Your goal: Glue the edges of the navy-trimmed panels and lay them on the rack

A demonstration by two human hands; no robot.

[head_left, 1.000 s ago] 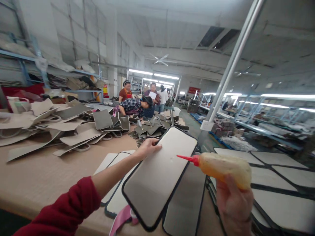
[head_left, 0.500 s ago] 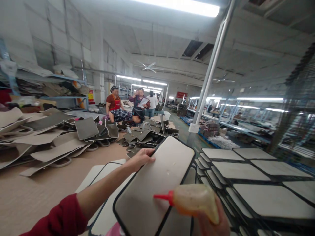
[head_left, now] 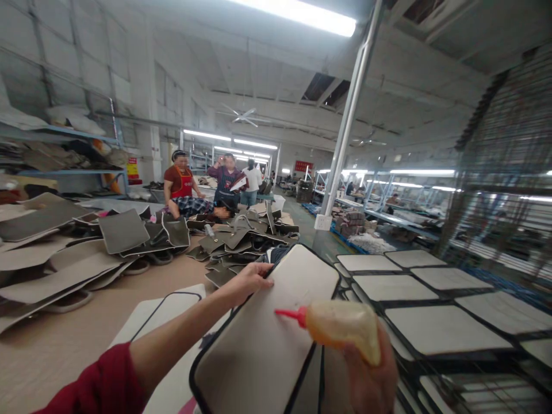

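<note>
Two hands busy: left hand [head_left: 250, 280] fingers pinch the pale black-edged panel [head_left: 263, 339]; right hand [head_left: 371, 379] fingers wrap the red-nozzled amber glue bottle [head_left: 340, 326]. Gluing step, apparently; next needs the nozzle lowered onto the panel.

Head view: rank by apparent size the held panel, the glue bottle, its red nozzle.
1. Held panel, gripped at its edge by the left hand
2. Glue bottle, in the right hand
3. Red nozzle
All sit at similar closeness, so the order is safe.
</note>
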